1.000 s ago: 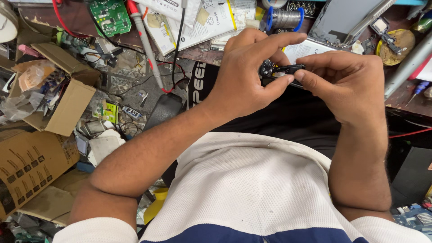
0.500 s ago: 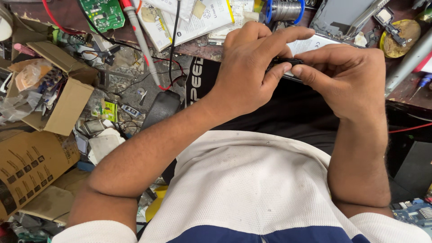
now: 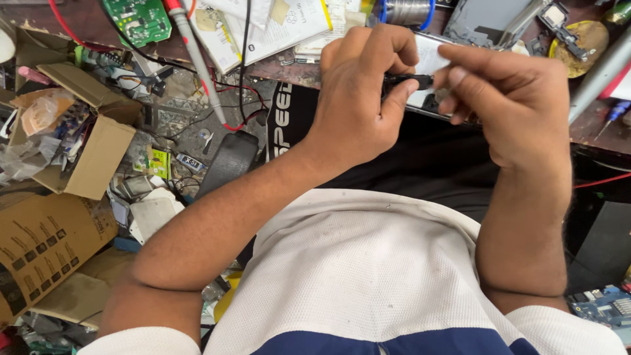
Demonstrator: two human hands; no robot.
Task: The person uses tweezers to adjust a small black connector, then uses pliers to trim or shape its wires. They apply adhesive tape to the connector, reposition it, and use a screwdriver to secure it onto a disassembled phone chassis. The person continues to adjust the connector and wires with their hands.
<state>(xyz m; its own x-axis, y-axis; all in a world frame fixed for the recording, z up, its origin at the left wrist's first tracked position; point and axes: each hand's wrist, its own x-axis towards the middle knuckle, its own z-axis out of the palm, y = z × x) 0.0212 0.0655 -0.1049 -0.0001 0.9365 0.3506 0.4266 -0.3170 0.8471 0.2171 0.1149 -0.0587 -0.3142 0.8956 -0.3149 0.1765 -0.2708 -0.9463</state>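
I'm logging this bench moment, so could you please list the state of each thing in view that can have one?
Left hand: closed, pinching the small black part.
Right hand: fingertips gripping the part's other end.
Small black part: held in the air between both hands.
Cardboard box: open, flaps up, filled with bits.
Green circuit board: bare, lying flat.
Grey probe: lying on the bench, unheld.

Both forearms raised from 6 o'clock, elbows bent, converging toward 12 o'clock. Left hand (image 3: 358,98) curled, thumb and fingers (image 3: 401,98) pinched shut. Right hand (image 3: 519,105) facing it from 3 o'clock, fingertips pinched, nearly touching the left.
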